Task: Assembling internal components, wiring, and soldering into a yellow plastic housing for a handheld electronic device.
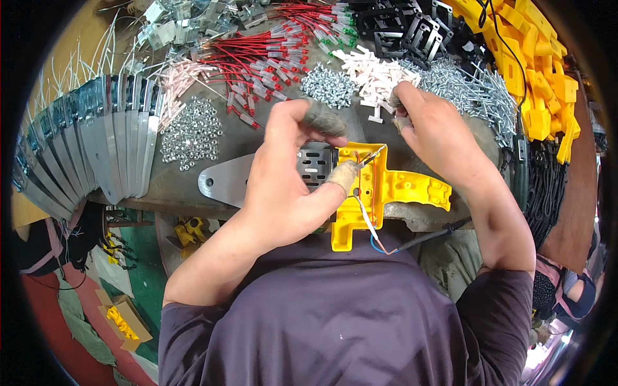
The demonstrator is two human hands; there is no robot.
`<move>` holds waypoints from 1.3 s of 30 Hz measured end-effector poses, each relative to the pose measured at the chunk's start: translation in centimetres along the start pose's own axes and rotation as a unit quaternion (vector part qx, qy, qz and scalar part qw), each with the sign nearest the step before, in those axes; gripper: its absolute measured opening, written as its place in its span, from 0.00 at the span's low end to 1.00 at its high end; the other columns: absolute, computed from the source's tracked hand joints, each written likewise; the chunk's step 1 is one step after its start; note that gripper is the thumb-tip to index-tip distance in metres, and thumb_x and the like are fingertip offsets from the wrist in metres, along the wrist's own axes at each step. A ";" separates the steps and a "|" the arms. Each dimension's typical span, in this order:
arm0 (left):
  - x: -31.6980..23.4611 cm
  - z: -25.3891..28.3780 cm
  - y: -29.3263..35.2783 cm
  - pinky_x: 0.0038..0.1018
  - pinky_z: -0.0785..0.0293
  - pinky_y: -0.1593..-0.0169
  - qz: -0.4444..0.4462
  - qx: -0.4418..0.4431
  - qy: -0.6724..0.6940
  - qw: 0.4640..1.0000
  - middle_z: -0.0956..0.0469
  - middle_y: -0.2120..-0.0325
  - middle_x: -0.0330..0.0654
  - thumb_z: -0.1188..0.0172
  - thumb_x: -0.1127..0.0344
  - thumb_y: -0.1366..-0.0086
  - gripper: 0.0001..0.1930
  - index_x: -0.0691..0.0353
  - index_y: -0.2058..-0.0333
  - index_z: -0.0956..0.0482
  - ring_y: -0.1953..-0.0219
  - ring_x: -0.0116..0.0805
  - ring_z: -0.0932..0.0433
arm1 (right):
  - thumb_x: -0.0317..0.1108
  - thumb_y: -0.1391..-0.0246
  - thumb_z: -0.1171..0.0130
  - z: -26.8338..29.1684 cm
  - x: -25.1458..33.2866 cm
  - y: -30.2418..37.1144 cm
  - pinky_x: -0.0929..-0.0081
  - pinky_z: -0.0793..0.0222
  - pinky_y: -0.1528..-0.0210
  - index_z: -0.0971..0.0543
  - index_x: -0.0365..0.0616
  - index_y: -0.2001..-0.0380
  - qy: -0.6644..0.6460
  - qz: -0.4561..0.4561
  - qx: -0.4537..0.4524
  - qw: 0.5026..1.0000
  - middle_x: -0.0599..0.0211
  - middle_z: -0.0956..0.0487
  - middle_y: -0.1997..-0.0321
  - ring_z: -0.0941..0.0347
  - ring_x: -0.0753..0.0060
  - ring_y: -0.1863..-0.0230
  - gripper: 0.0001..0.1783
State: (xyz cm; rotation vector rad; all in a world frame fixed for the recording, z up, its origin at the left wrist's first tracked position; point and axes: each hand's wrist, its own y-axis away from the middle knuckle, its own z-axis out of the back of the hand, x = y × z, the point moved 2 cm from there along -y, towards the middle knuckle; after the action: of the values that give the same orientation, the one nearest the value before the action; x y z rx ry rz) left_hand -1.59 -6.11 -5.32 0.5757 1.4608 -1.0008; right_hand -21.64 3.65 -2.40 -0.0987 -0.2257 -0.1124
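In front of me lies a yellow plastic housing point(416, 187) with an open cavity and a curved handle-like arm. A grey metal blade-shaped plate point(222, 180) and a black slotted piece point(315, 165) extend from its left side. My left hand point(277, 174) wraps over the housing, taped thumb in the cavity beside bare-ended wires point(373, 154), taped fingers at the top edge. My right hand point(441, 132) is at the pile of small white plastic pieces point(370, 77), fingertips drawn together. Whatever they pinch is hidden. A black cable point(428, 236) with blue, brown and white leads runs into the housing.
Metal plates point(106, 138) fan out at left, near loose nuts point(190, 132). Red-wired connectors point(257, 58), small screws point(328, 85), long screws point(467, 90) and black brackets point(412, 29) lie along the back. Yellow housings point(541, 71) are heaped at right, above black cables point(547, 193).
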 end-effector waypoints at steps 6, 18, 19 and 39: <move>0.2 -0.1 0.5 0.34 0.33 0.46 -0.024 -0.072 0.105 0.992 0.31 0.56 0.47 0.48 0.79 0.49 0.27 0.67 0.48 0.43 0.54 0.36 0.28 | 0.23 0.54 0.43 1.3 1.7 -2.1 0.52 0.31 0.63 0.33 0.39 0.60 -0.114 0.026 -0.021 0.993 0.50 0.24 0.71 0.26 0.42 0.65 0.16; 0.7 0.4 -0.1 0.34 0.35 0.42 -0.082 -0.067 0.023 0.994 0.33 0.52 0.49 0.51 0.82 0.40 0.23 0.69 0.46 0.44 0.49 0.37 0.30 | 0.27 0.49 0.40 3.7 3.4 2.8 0.81 0.34 0.62 0.21 0.36 0.64 -0.326 0.005 -0.019 0.945 0.69 0.23 0.68 0.28 0.78 0.66 0.09; 0.7 0.3 -0.2 0.33 0.34 0.43 -0.098 -0.088 0.021 0.991 0.34 0.53 0.48 0.49 0.81 0.42 0.22 0.70 0.48 0.42 0.51 0.36 0.30 | 0.28 0.50 0.39 3.5 4.0 3.5 0.79 0.34 0.63 0.21 0.36 0.64 -0.318 0.015 0.027 0.948 0.68 0.24 0.69 0.29 0.77 0.67 0.10; -2.8 -5.2 0.5 0.32 0.43 0.57 -0.297 -0.050 -0.436 0.848 0.23 0.73 0.30 0.37 0.68 0.54 0.09 0.51 0.71 0.25 0.66 0.30 0.25 | 0.21 0.52 0.43 2.3 2.3 8.3 0.73 0.33 0.62 0.26 0.38 0.66 -0.288 -0.050 -0.141 0.946 0.62 0.29 0.68 0.31 0.64 0.67 0.08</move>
State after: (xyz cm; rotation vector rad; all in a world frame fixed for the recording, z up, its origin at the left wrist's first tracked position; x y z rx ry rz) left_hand -3.58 -0.92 -3.17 -0.4384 0.8335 -1.4001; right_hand -18.88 11.86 -0.34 -0.4082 -0.8019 -0.2171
